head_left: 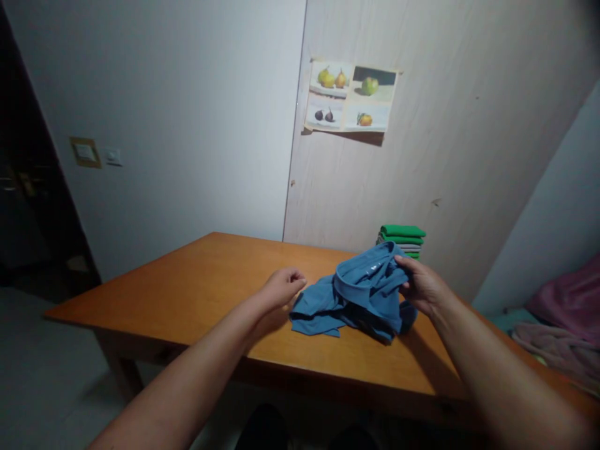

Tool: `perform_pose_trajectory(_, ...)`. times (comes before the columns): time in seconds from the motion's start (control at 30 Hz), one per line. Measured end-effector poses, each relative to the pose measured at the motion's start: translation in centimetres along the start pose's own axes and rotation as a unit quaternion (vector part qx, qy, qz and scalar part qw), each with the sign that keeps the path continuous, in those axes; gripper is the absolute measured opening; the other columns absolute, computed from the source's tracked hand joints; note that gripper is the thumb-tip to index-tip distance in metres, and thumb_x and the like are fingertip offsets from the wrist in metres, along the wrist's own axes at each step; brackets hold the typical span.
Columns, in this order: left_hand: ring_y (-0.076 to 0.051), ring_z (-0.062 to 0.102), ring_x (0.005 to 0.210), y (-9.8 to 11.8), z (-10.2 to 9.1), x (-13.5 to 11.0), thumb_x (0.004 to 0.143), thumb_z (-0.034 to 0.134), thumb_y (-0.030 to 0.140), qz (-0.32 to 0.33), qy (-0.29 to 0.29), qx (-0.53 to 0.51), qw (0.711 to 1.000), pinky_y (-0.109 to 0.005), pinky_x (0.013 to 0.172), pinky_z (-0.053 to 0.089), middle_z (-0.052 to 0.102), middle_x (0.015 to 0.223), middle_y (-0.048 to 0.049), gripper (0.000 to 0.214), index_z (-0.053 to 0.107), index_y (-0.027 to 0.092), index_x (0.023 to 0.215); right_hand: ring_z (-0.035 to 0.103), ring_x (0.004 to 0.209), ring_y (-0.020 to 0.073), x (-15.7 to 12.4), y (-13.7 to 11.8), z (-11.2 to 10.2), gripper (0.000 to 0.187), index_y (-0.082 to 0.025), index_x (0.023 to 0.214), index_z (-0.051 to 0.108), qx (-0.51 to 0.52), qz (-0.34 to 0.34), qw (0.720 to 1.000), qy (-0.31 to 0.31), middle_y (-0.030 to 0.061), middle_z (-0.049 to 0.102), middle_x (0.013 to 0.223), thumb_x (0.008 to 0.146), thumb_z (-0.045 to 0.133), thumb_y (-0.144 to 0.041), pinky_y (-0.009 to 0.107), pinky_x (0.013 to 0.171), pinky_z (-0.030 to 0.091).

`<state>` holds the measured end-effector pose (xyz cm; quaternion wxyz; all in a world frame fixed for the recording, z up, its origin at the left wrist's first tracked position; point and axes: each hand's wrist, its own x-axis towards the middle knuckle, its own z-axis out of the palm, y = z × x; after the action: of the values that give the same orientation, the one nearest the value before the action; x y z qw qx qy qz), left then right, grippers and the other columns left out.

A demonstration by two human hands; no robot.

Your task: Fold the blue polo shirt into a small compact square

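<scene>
Fingers [405,262] of the right hand [425,289] clamp a blue garment [359,292] bunched on the wooden table [206,281], while the left hand [282,287] curls just beside it, whether fully closed I cannot tell.

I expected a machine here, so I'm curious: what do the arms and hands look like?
They're a person's: the left hand and right hand wear no gloves, and no ring or watch shows. Both forearms are sleeveless in view, without cables.

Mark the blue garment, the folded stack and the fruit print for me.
Blue garment [359,292], head view: fabric near its middle.
Folded stack [403,240], head view: a green upper layer.
Fruit print [349,98], head view: its centre.
</scene>
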<state>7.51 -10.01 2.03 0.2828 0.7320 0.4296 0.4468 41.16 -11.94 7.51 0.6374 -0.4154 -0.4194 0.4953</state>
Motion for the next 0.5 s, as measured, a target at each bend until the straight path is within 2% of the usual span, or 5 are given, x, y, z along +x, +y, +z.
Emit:
perform_pose_trajectory(0.17,-0.026,0.062,0.094,0.3,2.8,-4.0,0.075,0.072,0.054,0.080,-0.026,0.229,0.970,-0.033,0.074,0.046,0.066,0.106,-0.0083,0.045,0.067,0.026,0.109,0.039,0.035,0.0038,0.0,0.1,-0.5,0.029,-0.020,0.080,0.057,0.023,0.003,1.000,0.011,-0.0097,0.053,0.055,0.069,0.082,-0.029,0.014,0.029,0.026)
perform_pose_trajectory(0.27,-0.026,0.062,0.099,0.1,3.3,-4.3,0.083,0.066,0.042,0.060,-0.024,0.320,0.945,-0.034,0.078,0.046,0.064,0.111,-0.0082,0.024,0.070,0.028,0.102,0.040,0.036,0.0042,-0.2,-0.5,-0.6,0.028,-0.020,0.082,0.058,0.014,-0.001,1.000,-0.010,-0.0095,0.054,0.057,0.071,0.082,-0.030,0.015,0.031,0.029)
perform_pose_trajectory(0.4,-0.022,0.064,0.084,-0.3,1.3,-0.8,0.085,0.058,0.025,-0.058,0.131,0.152,0.978,-0.029,0.069,0.046,0.064,0.084,-0.0061,0.013,0.064,0.022,0.073,0.052,0.045,0.0078,0.0,-1.9,-1.0,0.025,-0.020,0.091,0.064,-0.046,-0.005,0.997,-0.059,-0.0046,0.063,0.066,0.075,0.080,-0.031,0.017,0.039,0.041)
perform_pose_trajectory(0.43,-0.021,0.064,0.079,-0.2,0.5,0.5,0.082,0.060,0.022,-0.087,0.181,0.053,0.978,-0.028,0.067,0.046,0.062,0.076,-0.0048,0.011,0.062,0.021,0.071,0.056,0.049,0.0093,0.1,-2.3,-1.1,0.025,-0.020,0.093,0.066,-0.068,-0.011,0.996,-0.061,-0.0021,0.067,0.070,0.075,0.080,-0.031,0.018,0.042,0.045)
perform_pose_trajectory(0.5,-0.017,0.063,0.065,0.7,-1.4,3.2,0.086,0.050,0.019,-0.098,0.207,0.001,0.973,-0.026,0.060,0.046,0.061,0.071,-0.0024,0.011,0.060,0.021,0.079,0.064,0.058,0.0124,0.5,-3.1,-1.0,0.023,-0.019,0.092,0.067,-0.103,-0.030,0.993,-0.050,0.0016,0.071,0.078,0.075,0.080,-0.029,0.021,0.048,0.050)
